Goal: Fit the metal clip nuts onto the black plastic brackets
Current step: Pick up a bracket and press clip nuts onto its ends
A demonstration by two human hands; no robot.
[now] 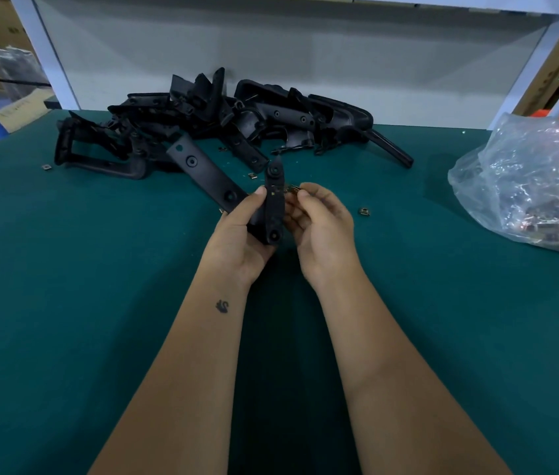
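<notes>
The green tabletop (100, 303) carries a pile of black plastic brackets (209, 121) at the rear. At right, a clear plastic bag (528, 186) contains metal clip nuts. Left hand (237, 234) grip holds one black bracket (274, 200) upright; right hand (322, 228) grip pinches a small metal clip nut (293, 190) beside it.

A heap of brackets (209, 121) lies at the back of the table (65, 303), left of centre, against the wall (271, 56). A bag (532, 180) of clips sits at the right edge, with one loose clip (364, 211) between it and the hands. In front of the heap, the left hand (240, 234) holds a bracket (274, 200) upright, the right hand (322, 221) just beside it on the right.
</notes>
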